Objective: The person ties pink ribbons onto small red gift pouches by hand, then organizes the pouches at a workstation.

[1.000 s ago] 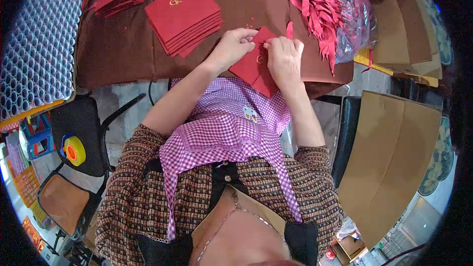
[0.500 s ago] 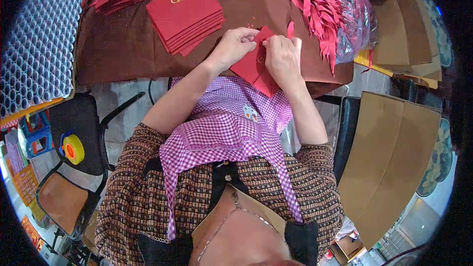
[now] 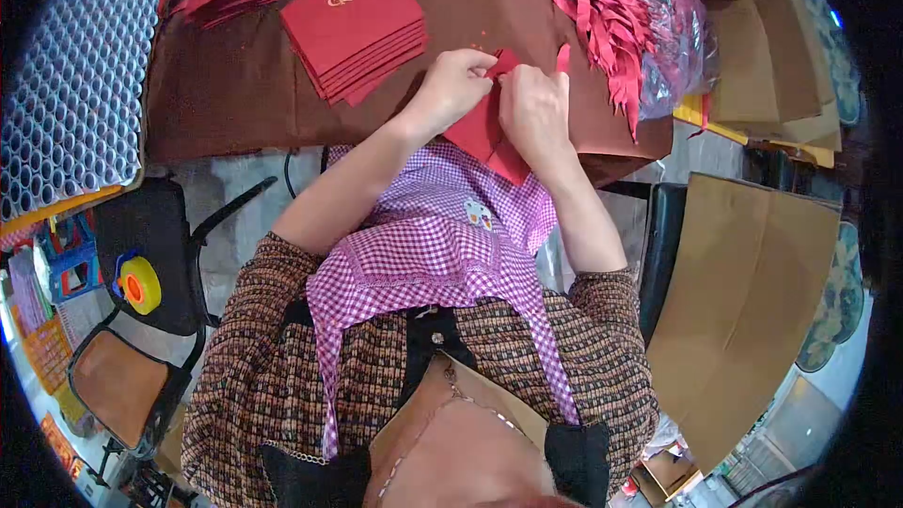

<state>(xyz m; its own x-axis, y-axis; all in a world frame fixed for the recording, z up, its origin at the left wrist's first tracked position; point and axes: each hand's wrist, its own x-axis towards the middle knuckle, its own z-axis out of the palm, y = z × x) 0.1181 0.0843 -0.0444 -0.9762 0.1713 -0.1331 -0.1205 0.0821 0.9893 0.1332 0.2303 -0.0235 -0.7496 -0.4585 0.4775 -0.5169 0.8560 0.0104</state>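
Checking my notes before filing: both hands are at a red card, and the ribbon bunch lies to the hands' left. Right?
Not quite: the head view shows the ribbon bunch to their right. Left hand and right hand are indeed at a red card.

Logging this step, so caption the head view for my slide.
Both hands work on a red folder beside a fanned red stack and loose ribbons.
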